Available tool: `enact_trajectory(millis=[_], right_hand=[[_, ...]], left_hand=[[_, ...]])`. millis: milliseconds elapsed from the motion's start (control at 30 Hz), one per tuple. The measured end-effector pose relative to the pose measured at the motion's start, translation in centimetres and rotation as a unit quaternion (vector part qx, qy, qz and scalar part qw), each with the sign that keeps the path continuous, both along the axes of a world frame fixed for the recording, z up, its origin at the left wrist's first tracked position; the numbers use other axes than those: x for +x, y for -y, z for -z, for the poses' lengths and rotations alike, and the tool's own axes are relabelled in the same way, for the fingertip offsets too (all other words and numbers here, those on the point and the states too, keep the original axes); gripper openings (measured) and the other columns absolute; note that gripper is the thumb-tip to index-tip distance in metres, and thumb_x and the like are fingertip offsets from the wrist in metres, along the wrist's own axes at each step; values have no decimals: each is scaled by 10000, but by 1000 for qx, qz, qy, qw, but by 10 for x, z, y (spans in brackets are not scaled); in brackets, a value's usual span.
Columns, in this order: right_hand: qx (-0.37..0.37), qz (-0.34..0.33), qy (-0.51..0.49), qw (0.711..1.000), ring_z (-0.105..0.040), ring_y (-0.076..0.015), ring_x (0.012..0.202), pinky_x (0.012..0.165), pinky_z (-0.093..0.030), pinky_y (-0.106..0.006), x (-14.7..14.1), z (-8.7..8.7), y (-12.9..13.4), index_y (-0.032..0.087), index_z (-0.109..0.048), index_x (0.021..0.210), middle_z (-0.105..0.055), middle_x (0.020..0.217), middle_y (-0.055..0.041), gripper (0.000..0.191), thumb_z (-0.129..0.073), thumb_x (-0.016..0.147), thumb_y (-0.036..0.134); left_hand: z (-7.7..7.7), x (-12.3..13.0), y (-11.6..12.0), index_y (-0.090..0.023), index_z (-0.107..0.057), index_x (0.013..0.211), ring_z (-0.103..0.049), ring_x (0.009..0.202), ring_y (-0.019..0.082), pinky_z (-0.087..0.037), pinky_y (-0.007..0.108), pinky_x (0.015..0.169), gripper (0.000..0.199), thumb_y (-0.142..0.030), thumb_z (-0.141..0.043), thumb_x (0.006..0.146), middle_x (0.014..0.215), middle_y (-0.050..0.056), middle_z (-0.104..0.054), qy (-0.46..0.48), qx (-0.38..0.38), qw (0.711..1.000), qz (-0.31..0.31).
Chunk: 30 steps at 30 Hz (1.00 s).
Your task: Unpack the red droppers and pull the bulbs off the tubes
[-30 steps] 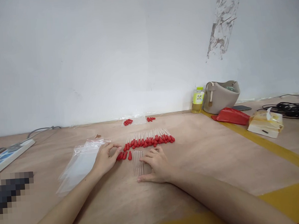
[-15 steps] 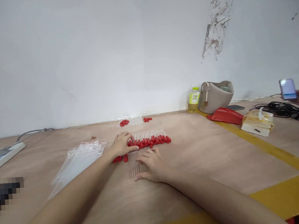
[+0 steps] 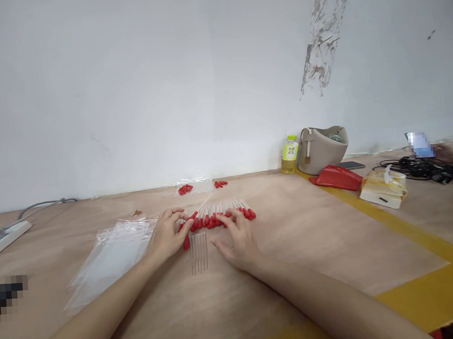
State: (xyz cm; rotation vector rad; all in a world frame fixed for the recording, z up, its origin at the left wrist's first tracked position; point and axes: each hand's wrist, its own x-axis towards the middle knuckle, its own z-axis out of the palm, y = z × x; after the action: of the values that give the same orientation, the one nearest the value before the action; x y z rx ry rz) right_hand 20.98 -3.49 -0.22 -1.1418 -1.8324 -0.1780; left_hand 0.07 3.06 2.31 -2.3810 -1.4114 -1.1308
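A row of clear droppers with red rubber bulbs [image 3: 218, 217] lies on the brown table. My left hand [image 3: 168, 236] rests at the row's left end, fingertips on a red bulb. My right hand [image 3: 236, 239] reaches over the row's middle, fingers spread and touching the bulbs. Between my hands lie several bare clear tubes [image 3: 199, 251] side by side, with a loose red bulb [image 3: 186, 243] at their left. Whether either hand grips anything is hidden by the fingers.
A stack of clear zip bags [image 3: 111, 256] lies to the left. More red bulbs [image 3: 185, 189] sit by the wall. At right stand a drink bottle [image 3: 289, 155], beige bag [image 3: 322, 148], red pouch [image 3: 336, 177], tissue pack [image 3: 383, 188] and cables [image 3: 426, 167]; another person's hand [image 3: 446, 152] holds a phone.
My right hand left the bare tubes and moved up onto the row of bulbs. My left hand went to the row, then drew back to its left end.
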Motion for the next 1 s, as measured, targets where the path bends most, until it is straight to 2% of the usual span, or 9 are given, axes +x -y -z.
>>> enact_trajectory(millis=[67,167,233,300,400,567,767,1000], right_hand=[[44,34,8,998,-392,-264,1105,903,-313,-408,6,-2,-4,183,-457,1216,-382,1267,-145,543,-533,758,465],[73,0,75,994,-378,-266,1134,955,-228,-453,12,-3,-8,229,-487,1198,-458,1241,-108,512,-523,764,498],[68,-48,111,990,-451,-221,1053,974,-171,-461,14,-2,-10,265,-545,1125,-587,1083,-60,397,-508,792,477],[55,-86,130,986,-517,-166,893,975,-147,-453,14,0,-11,274,-601,1027,-656,866,-13,271,-484,830,419],[42,-106,152,982,-513,-128,739,933,-202,-413,13,-1,-10,243,-639,922,-650,704,4,209,-459,861,330],[64,-128,175,974,-487,-139,730,863,-264,-373,14,-1,-4,209,-643,842,-619,674,-13,193,-469,846,292],[88,-145,146,975,-461,-125,702,831,-264,-357,16,6,1,217,-639,809,-605,651,9,151,-493,829,251],[99,-151,166,969,-409,-116,626,781,-252,-347,16,6,6,225,-634,763,-559,546,30,172,-477,831,242]], left_hand=[[2,-5,15,-203,-601,831,-499,960,198,-381,365,864,194,-369,-513,782,999,51,-547,-6,16,999,30],[5,-5,39,-212,-598,862,-496,968,192,-381,363,871,153,-321,-512,798,992,46,-554,-25,17,996,79],[8,-1,51,-216,-599,874,-496,973,187,-386,356,871,134,-289,-509,805,984,45,-558,-26,18,994,101],[12,3,57,-210,-599,877,-503,961,185,-402,349,851,130,-268,-504,810,973,51,-561,-17,23,993,114],[17,7,60,-197,-592,891,-512,951,190,-417,352,828,141,-264,-495,814,982,66,-560,-10,20,993,116],[17,13,63,-223,-556,1064,-490,1018,203,-397,363,857,278,-295,-525,797,1069,64,-556,-57,18,991,120],[15,19,67,-231,-613,850,-519,859,171,-349,352,795,107,-276,-524,813,863,8,-637,-97,48,982,158],[14,18,73,-211,-591,754,-507,808,172,-319,369,789,144,-224,-470,831,761,0,-633,-109,46,980,162]])
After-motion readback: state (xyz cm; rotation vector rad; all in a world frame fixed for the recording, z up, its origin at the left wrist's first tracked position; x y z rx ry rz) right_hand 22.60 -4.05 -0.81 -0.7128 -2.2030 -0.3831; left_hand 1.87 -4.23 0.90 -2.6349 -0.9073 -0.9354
